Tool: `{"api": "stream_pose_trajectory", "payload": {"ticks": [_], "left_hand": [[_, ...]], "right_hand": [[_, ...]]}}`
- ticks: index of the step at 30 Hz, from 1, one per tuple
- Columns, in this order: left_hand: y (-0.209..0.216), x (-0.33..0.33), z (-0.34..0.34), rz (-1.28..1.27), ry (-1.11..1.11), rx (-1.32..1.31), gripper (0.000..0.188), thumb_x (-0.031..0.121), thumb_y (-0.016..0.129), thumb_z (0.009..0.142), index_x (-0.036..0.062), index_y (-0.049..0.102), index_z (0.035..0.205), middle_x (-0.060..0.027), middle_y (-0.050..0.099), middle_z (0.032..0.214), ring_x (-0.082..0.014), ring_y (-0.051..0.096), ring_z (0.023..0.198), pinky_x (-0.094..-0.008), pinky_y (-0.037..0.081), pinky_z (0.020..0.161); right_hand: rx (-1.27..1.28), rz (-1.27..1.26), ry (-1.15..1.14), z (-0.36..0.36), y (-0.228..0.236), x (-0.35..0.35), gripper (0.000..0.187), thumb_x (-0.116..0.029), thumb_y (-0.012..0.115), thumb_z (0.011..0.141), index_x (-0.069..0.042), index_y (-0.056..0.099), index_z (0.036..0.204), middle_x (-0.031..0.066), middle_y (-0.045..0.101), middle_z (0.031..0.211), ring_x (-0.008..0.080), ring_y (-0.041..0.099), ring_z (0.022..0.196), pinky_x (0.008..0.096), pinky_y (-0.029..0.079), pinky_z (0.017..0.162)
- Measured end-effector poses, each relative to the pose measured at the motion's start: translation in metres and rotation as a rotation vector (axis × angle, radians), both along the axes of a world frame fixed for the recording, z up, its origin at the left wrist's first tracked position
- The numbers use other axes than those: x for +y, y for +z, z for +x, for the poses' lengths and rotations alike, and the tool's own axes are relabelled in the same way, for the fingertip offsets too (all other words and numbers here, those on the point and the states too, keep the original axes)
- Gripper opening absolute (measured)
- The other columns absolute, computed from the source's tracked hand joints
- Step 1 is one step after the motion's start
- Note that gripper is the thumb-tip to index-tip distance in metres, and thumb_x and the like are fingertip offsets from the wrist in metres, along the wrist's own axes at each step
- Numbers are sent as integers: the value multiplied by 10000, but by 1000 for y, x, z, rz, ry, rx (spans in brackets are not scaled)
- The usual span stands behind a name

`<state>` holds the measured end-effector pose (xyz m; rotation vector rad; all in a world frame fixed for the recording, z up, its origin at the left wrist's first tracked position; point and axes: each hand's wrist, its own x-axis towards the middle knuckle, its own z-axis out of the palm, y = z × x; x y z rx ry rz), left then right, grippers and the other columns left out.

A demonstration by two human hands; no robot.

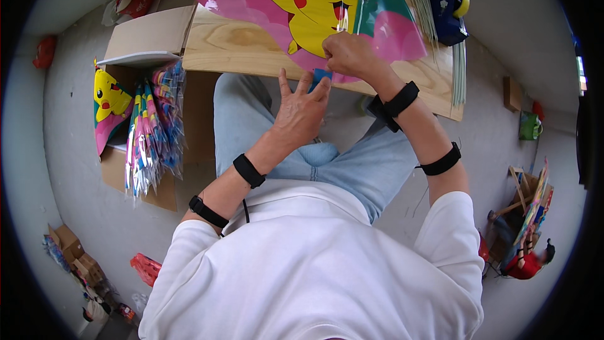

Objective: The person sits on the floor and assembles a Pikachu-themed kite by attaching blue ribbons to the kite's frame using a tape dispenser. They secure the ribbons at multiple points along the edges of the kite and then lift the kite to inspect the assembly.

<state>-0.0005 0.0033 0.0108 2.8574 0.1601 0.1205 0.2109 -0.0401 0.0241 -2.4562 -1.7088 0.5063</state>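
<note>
A plastic kite sheet [389, 22] in pink and teal, printed with a yellow cartoon figure, lies across the wooden table [233, 44]. At its near edge, by the table's front, a small blue strip [322, 77] shows. My left hand [301, 110] has its thumb and a finger at the strip, seemingly pinching it, while the other fingers spread out. Over the sheet's lower part, just above the strip, my right hand [353, 56] is closed in a fist. What its fingers hold is hidden.
Thin pale sticks [418, 3] lie at the table's right, beside a blue tape dispenser [448, 12] with a yellow roll. An open cardboard box [150, 28] at left holds packed kites [157, 119]. Further right, another person [525, 264] sits at a second bench.
</note>
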Motion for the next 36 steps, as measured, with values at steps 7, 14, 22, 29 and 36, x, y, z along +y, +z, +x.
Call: {"api": "stream_pose_trajectory", "payload": {"ticks": [7,14,22,29,36], "left_hand": [[-5,3,-2,50,-10,-17,725,179,854,700,34,587,1358,-40,443,1421,-333,420,1391,-807,195,1101],[-1,0,0,16,-1,3,733,182,856,694,39,588,1361,-33,439,1442,-325,414,1403,-807,181,1102],[15,13,-4,-198,15,-59,705,188,816,764,75,555,1408,-96,531,1479,-318,437,1414,-743,182,1144],[-2,61,28,-28,199,-41,597,292,727,913,129,539,1455,-107,450,1553,-313,362,1481,-747,138,1162],[3,91,22,18,176,53,620,381,752,885,208,564,1449,-82,427,1581,-324,327,1505,-834,73,1109]], "right_hand": [[-113,105,-188,-3,0,8,211,-158,781,652,-53,738,830,179,733,871,396,722,860,481,578,699],[-39,250,-357,1,-12,-9,223,-205,805,666,-68,715,818,155,732,878,376,712,860,477,561,717],[-206,569,-499,14,-19,-74,202,-162,788,752,-99,717,930,118,658,935,354,623,942,458,508,849],[-182,511,-375,-14,-18,-77,395,-205,813,753,-161,727,1136,109,598,1052,329,569,1044,465,478,897],[-131,499,-403,-12,-30,-71,404,-253,813,763,-190,738,1154,105,566,1050,316,568,1050,475,472,876]]}}
